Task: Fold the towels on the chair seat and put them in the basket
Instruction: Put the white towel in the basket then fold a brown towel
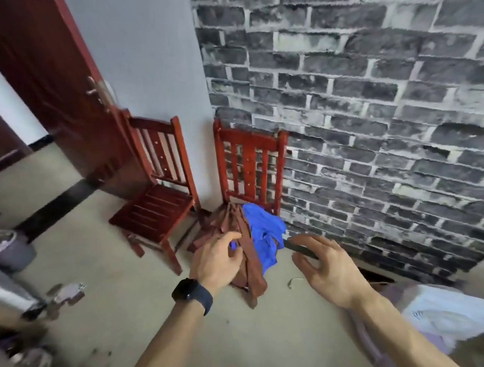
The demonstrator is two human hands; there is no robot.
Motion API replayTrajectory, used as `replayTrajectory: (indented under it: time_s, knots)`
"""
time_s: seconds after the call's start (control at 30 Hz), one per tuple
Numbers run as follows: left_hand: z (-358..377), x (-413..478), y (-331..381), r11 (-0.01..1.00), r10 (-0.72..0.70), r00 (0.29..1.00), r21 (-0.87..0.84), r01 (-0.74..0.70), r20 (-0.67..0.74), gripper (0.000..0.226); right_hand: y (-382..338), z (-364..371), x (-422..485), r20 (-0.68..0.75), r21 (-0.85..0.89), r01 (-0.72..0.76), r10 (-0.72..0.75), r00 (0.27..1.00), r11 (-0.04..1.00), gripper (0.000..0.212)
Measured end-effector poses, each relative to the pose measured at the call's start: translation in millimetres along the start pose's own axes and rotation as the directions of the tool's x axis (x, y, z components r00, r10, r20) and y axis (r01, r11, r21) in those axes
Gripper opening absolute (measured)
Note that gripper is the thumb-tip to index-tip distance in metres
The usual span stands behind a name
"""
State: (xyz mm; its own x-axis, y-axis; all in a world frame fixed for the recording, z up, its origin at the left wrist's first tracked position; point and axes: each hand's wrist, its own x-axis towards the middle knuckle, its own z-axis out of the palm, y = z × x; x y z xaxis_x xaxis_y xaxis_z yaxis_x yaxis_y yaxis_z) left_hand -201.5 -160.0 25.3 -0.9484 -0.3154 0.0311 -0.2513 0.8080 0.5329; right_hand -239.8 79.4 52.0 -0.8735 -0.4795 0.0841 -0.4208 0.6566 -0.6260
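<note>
Both hands are out front and apart. The brown towel (pixel 252 265) sits right at the left hand (pixel 216 261), running from the chair (pixel 249 152) back down over the seat's front edge. The blue towel (pixel 266 232) is heaped beside it, just ahead of the right hand (pixel 325 267). The left fingers curl against the brown cloth, though I can't tell if they grip it. The right hand is spread and holds nothing.

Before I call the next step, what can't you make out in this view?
Head view only.
Towel count: brown towel and blue towel lie bunched, overlapping.
Left hand: grip on the brown towel unclear, motion blur.
Basket: not identifiable; the pale bundle bottom right is too blurred.
</note>
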Motion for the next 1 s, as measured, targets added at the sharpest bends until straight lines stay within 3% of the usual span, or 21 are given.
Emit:
replayTrajectory:
  time_s: [0.3, 0.47, 0.63, 0.73, 1.0]
  knots:
    - [-5.5, 84.8, -111.1, 0.984, -0.175, 0.984, 0.040, 0.173, 0.041, 0.034, 0.5, 85.2, 138.5, 0.206, 0.046, -0.070, 0.059, 0.977, 0.996, 0.035]
    - [5.3, 154.9, -167.8, 0.968, -0.252, 0.951, 0.052, 0.246, 0.180, 0.037, 10.3, 139.0, 229.9, 0.306, 0.056, -0.133, 0.110, 0.946, 0.990, 0.037]
    - [16.2, 211.4, -220.2, 0.950, -0.311, 0.902, 0.109, 0.292, 0.298, 0.041, 16.5, 193.2, 305.2, 0.427, 0.050, -0.285, 0.237, 0.872, 0.957, 0.041]
    - [24.7, 244.4, -247.3, 0.949, -0.315, 0.878, 0.142, 0.282, 0.360, 0.042, 17.6, 224.7, 340.5, 0.462, 0.028, -0.401, 0.344, 0.817, 0.916, 0.036]
    - [87.8, 352.2, -345.1, 0.959, -0.215, 0.822, 0.272, 0.077, 0.526, 0.049, 39.6, 332.6, 422.4, 0.563, -0.186, -0.466, 0.483, 0.671, 0.865, 0.037]
